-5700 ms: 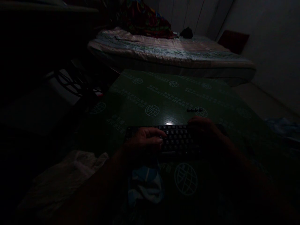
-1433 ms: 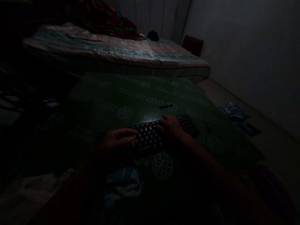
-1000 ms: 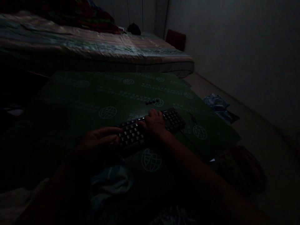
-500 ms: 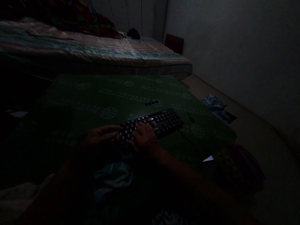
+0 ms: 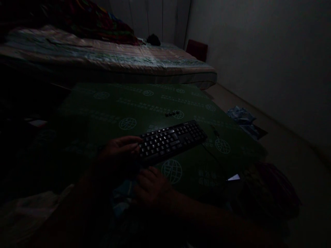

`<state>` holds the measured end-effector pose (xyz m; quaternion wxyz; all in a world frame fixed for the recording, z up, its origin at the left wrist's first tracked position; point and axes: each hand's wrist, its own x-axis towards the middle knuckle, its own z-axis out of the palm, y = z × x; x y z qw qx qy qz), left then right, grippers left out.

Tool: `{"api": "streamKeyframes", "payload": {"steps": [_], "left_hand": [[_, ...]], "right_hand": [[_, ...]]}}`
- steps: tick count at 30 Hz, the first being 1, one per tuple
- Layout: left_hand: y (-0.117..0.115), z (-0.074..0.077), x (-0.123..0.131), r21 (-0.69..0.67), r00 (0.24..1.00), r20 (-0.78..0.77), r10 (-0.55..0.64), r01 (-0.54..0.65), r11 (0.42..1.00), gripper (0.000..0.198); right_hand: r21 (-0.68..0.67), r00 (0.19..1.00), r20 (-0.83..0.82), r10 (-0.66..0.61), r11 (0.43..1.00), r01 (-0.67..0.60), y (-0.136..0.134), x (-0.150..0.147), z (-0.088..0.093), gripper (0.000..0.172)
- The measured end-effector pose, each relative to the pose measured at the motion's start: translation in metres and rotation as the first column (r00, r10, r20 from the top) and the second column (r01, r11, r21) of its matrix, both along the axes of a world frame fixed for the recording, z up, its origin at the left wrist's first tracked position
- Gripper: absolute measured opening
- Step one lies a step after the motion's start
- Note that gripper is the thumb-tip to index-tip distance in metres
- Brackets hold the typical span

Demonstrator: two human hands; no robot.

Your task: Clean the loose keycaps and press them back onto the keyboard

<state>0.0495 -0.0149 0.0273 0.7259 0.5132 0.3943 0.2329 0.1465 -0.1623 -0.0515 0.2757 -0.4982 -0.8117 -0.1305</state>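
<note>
A black keyboard (image 5: 178, 137) lies slanted on the green table (image 5: 103, 113), its cable running off from the right end. My left hand (image 5: 121, 148) is closed on the keyboard's left end, thumb and fingers at the edge. Down by the table's near edge, my right hand (image 5: 152, 186) is apart from the keyboard, its fingers curled. Whether anything is inside them is hidden in the dark. Beside that hand shows a blue and white cloth (image 5: 122, 196). Several small black pieces, like loose keycaps (image 5: 172, 114), sit in a row behind the keyboard.
A small dark slim item (image 5: 216, 131) lies right of the keyboard. Past the table stands a bed (image 5: 116, 60) with a patterned sheet. Bluish plastic (image 5: 240, 115) is on the floor at the right, near the wall (image 5: 258, 51). The room is very dim.
My right hand has come off the keyboard's keys and drawn back toward me to the near table edge. My left hand stays at the keyboard's left end. The view has shifted slightly.
</note>
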Motion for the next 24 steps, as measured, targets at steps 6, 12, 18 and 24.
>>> {"api": "streamKeyframes", "payload": {"steps": [6,12,18,24], "left_hand": [[0.000,-0.001,0.000,-0.002,1.000,0.025,0.010,-0.010,1.000,0.030],[-0.001,-0.001,-0.001,-0.041,1.000,0.024,0.016,-0.015,0.999,0.030],[0.002,-0.004,-0.004,-0.054,0.999,0.050,-0.001,0.004,0.999,0.030],[0.002,-0.007,-0.007,-0.063,0.998,0.054,-0.015,0.018,0.998,0.026]], "right_hand": [[-0.076,0.999,0.024,0.037,0.996,-0.035,-0.001,-0.001,0.001,0.034],[-0.067,0.999,0.016,0.032,0.997,-0.031,-0.002,-0.002,-0.003,0.027],[-0.023,1.000,-0.007,0.030,0.999,-0.030,-0.001,-0.005,-0.004,0.026],[0.016,0.998,-0.056,0.017,1.000,-0.016,0.000,-0.009,-0.012,0.022]]}}
